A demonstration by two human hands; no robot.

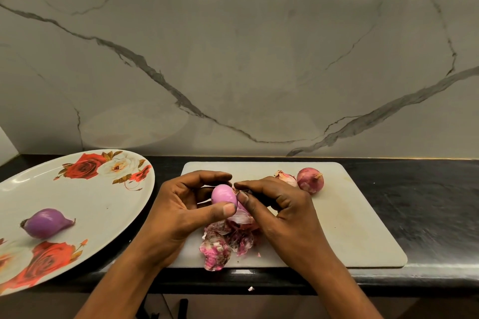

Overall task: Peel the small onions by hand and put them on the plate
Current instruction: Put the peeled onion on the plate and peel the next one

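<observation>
My left hand (181, 204) grips a small pink onion (223, 195) between thumb and curled fingers, above the white cutting board (357, 228). Its upper part is bare and shiny. My right hand (280, 212) pinches a strip of skin at the onion's right end with thumb and forefinger. A pile of torn pink-white peels (225, 241) lies on the board under my hands. Two unpeeled onions (309, 180) sit at the board's far edge. On the white rose-patterned plate (103, 202) at the left lies one peeled purple onion (45, 223).
The board and plate rest on a black counter (427, 202) against a grey marble wall (246, 59). The plate overhangs the counter's front edge at the left. A small peel scrap (250, 288) lies on the counter's front lip.
</observation>
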